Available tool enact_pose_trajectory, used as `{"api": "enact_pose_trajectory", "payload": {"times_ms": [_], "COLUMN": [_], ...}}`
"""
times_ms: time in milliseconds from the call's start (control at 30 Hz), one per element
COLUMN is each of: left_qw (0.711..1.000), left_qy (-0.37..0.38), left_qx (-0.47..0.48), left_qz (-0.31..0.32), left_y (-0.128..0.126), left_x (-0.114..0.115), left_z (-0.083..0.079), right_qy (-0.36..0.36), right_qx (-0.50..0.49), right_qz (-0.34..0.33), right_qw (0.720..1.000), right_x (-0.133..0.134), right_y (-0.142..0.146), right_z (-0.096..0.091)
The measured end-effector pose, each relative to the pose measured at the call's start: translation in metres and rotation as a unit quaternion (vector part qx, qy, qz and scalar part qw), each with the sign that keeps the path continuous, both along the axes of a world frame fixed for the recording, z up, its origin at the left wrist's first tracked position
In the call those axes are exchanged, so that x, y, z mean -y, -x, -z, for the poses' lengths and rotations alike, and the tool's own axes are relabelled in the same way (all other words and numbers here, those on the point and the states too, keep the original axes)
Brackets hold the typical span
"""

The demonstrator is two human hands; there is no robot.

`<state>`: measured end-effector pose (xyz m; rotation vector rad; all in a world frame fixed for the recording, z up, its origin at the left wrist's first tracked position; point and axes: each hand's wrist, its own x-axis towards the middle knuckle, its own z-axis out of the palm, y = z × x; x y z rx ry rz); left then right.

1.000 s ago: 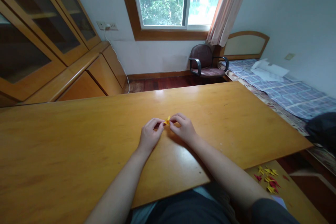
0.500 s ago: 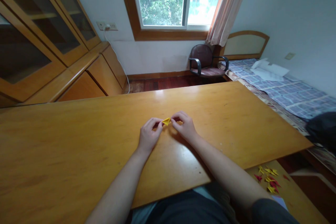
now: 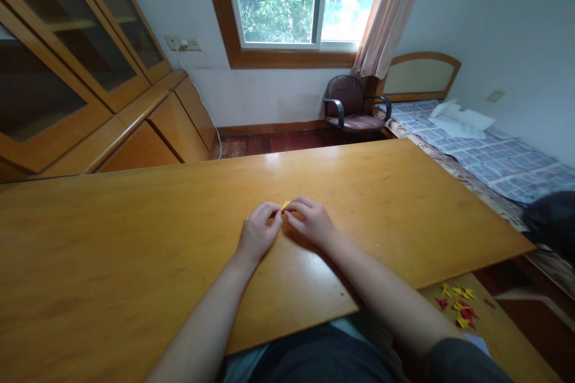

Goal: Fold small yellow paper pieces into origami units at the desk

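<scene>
A small piece of folded yellow paper [image 3: 286, 204] is pinched between my two hands, just above the wooden table [image 3: 135, 251]. My left hand [image 3: 258, 230] is closed on its left side, thumb and forefinger together. From the right, my right hand [image 3: 313, 220] grips the same paper, its fingertips touching those of my left. Most of the paper is hidden behind the fingers; only its upper tip shows.
Several folded yellow and red paper pieces [image 3: 462, 306] lie on a lower wooden surface [image 3: 507, 335] at the right. A brown armchair [image 3: 354, 108] stands beyond the table, near a bed [image 3: 489, 155]. Glass-doored cabinets [image 3: 103, 96] line the left wall.
My right hand has moved left, so both hands' fingertips now meet at the paper. Less of the yellow paper shows than before.
</scene>
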<state>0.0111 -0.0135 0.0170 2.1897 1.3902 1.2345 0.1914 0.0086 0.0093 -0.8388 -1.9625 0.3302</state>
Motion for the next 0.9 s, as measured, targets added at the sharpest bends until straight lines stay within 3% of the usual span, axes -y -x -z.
{"api": "enact_pose_trajectory", "payload": {"times_ms": [433,900], "left_qw": [1.000,0.986], "left_qy": [0.010,0.078], "left_qx": [0.003,0.146], "left_qz": [0.000,-0.013], "left_y": [-0.0009,0.0005], "left_x": [0.0003,-0.0026], "left_z": [-0.0009,-0.0010], "right_qy": [-0.006,0.065], "right_qx": [0.027,-0.097], "right_qz": [0.026,0.058], "right_qw": [0.999,0.991], "right_x": [0.0005,-0.0051], "right_y": [0.0009,-0.0001], "right_z": [0.0003,-0.0017]}}
